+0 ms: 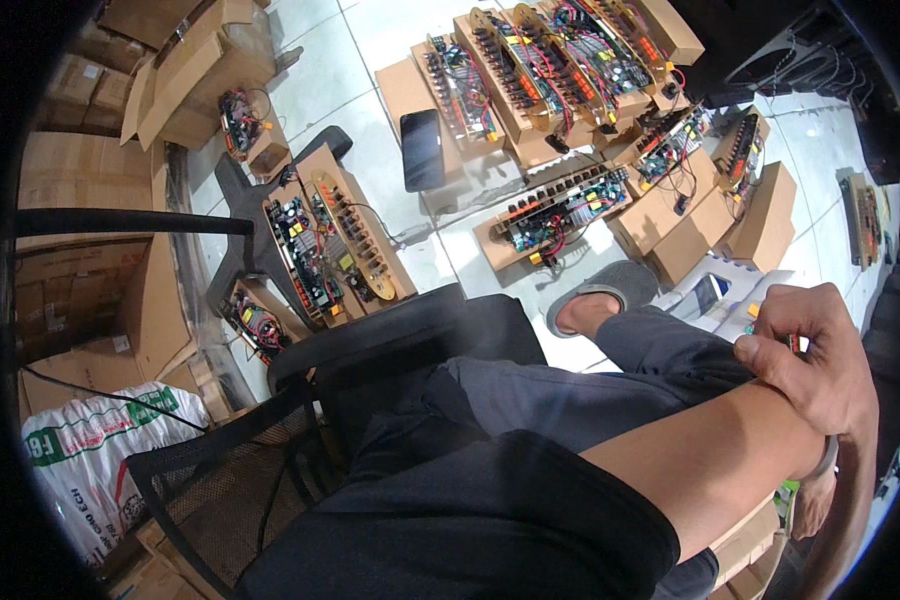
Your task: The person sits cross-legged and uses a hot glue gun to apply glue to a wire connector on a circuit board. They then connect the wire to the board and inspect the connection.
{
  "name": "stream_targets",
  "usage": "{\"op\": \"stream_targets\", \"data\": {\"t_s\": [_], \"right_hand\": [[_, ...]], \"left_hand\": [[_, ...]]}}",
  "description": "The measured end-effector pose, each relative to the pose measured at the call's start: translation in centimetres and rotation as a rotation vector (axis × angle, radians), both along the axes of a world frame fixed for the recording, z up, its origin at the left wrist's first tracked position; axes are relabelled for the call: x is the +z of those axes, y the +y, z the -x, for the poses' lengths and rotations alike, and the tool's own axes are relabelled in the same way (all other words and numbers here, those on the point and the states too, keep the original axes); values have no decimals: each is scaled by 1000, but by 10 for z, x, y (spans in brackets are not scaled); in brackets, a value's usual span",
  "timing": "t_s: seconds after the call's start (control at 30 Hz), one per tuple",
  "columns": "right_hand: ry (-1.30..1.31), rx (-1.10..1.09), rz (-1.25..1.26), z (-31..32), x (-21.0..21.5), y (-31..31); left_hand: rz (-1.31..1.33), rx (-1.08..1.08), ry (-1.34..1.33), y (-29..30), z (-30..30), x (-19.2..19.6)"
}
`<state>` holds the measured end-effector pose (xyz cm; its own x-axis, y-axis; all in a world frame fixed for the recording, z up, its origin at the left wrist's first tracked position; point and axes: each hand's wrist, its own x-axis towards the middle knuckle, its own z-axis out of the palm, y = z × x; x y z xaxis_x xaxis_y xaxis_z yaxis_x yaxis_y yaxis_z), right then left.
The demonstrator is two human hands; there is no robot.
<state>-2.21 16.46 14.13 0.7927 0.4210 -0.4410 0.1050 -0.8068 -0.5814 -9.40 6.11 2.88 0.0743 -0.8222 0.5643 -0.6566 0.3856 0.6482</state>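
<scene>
My right hand (808, 345) is raised at the right side, its fingers curled and the thumb pressed in. A small green and red bit shows in the gap by the thumb; whether it is held or lies behind I cannot tell. My left forearm stretches rightward from a black sleeve and passes behind my right wrist. Below that crossing, part of my left hand (815, 505) shows, its fingers mostly hidden. Next to it are a green object (787, 497) and a cardboard box (750, 545). Beyond my right hand stands a whitish plastic piece (715, 280).
Amplifier circuit boards with knobs (560, 215) rest on cardboard boxes across the tiled floor. A black phone (422, 150) lies among them. An office chair (300, 360), cartons (85, 185) and a printed white sack (120, 460) stand at left. My slippered foot (600, 300) is ahead.
</scene>
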Motion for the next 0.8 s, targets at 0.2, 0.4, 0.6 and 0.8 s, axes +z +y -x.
{"op": "stream_targets", "data": {"t_s": [0.2,0.4,0.6,0.8], "right_hand": [[-106,30,16,1,8,-5],[-123,43,35,2,3,-2],[-286,31,-82,12,0,-17],[-263,181,-56,-1,0,-16]], "left_hand": [[1,-7,2,-1,-2,1],[4,2,0,3,0,-1],[23,-78,-17,2,16,4],[-19,-62,-116,-11,8,-9]]}}
